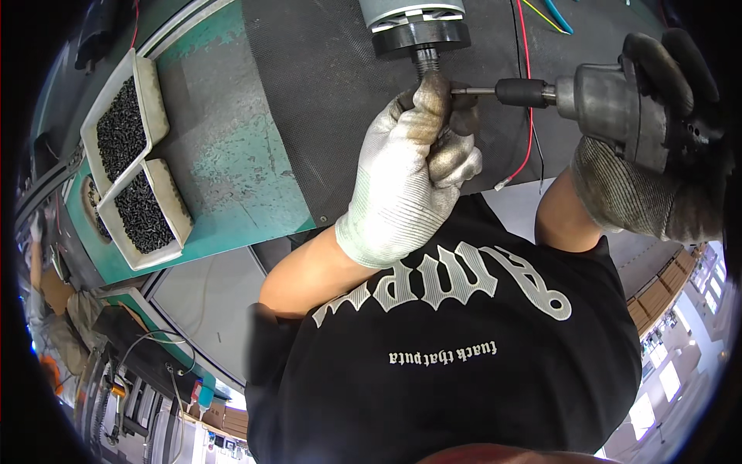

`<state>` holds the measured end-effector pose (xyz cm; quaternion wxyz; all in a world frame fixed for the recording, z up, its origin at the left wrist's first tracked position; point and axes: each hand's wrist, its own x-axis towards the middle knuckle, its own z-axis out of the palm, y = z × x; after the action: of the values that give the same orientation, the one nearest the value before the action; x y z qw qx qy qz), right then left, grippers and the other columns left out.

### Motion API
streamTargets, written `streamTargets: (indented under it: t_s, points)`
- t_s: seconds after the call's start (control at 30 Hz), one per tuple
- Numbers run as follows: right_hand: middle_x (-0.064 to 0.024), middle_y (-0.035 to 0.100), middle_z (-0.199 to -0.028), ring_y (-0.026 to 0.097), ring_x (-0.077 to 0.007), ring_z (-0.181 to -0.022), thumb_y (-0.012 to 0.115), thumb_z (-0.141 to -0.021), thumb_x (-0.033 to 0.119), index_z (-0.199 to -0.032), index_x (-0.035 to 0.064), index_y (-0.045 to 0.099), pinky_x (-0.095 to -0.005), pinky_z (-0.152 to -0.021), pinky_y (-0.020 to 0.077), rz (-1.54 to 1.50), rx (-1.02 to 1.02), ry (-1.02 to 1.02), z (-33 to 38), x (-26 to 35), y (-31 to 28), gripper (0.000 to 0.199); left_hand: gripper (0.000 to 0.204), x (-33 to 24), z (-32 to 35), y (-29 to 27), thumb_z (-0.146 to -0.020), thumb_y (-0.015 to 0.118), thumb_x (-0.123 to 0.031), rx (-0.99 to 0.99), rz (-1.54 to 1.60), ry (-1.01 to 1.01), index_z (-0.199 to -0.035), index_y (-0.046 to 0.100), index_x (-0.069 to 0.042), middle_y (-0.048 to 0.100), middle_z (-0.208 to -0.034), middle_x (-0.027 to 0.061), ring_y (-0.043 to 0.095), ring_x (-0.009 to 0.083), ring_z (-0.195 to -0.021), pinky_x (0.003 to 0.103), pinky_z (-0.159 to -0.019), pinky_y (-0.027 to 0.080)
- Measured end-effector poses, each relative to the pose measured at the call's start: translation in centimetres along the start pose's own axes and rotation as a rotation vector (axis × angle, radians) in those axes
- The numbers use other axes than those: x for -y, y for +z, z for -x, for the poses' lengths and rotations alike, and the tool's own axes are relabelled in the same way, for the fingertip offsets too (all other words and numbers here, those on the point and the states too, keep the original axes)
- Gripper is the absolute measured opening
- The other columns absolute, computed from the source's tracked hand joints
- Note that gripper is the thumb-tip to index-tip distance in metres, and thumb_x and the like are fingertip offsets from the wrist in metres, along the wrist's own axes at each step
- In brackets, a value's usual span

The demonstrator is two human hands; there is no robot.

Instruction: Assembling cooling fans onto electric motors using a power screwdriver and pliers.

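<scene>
Right hand (657, 189): gripping the power screwdriver (603, 100) at right; best held level and square to the work.
Left hand (413, 166): curled closed around the bit tip; cannot tell what, if anything, lies pinched inside.
Bins (171, 185): set at left on the green bench (232, 162), holding small black screws (143, 213), within easy reach.
Red lead (529, 100): running under the bit sleeve (522, 93); better moved aside to avoid snagging.
Driver bit (475, 91): pointing left, crosswise to the shaft; keep loose glove fabric off during rotation, and feed trigger gently.
Threaded shaft (425, 60): just beyond the left hand, pointing near; contact with the glove unclear.
Motor (413, 9): at the far side of the black mat (309, 100), with black disc (421, 39) facing near; check for firm seating before applying torque.
</scene>
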<state>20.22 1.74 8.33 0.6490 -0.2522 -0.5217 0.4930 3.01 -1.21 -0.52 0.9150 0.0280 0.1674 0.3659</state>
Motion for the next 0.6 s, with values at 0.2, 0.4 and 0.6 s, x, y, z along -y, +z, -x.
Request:
streamTargets:
  t_s: [0.2,0.4,0.6]
  points:
    - [-0.0061,0.054,-0.114,0.054,-0.0186,-0.104,0.053,-0.097,0.017,-0.129,0.0113,0.044,-0.0321,-0.083,0.0506,0.054,-0.133,-0.029,0.3,-1.1,1.9,0.033,0.021,0.3,-0.1,0.0,-0.099,0.056,-0.030,-0.060,-0.028,0.043,-0.104,0.053,-0.010,0.050,-0.085,-0.0020,0.034,0.0023,-0.053,0.019,-0.052,0.033]
    - [-0.0058,0.054,-0.114,0.053,-0.0187,-0.104,0.054,-0.097,0.017,-0.129,0.0121,0.044,-0.0319,-0.083,0.0507,0.109,-0.261,-0.062,1.5,-0.5,2.2,0.034,0.021,0.2,0.3,0.2,-0.100,0.054,-0.032,-0.132,-0.327,0.074,-0.104,0.054,-0.012,0.048,-0.080,-0.0021,0.035,0.0040,-0.052,0.020,-0.053,0.035]
    - [-0.0055,0.054,-0.114,0.053,-0.0189,-0.104,0.054,-0.097,0.017,-0.129,0.0128,0.044,-0.0317,-0.083,0.0508,0.168,-0.390,-0.102,1.6,-1.5,3.7,0.034,0.016,-0.4,-0.9,-0.9,-0.101,0.049,-0.027,0.004,-0.042,-0.162,-0.102,0.055,-0.011,0.044,-0.075,-0.0030,0.040,0.0066,-0.059,0.022,-0.057,0.038]
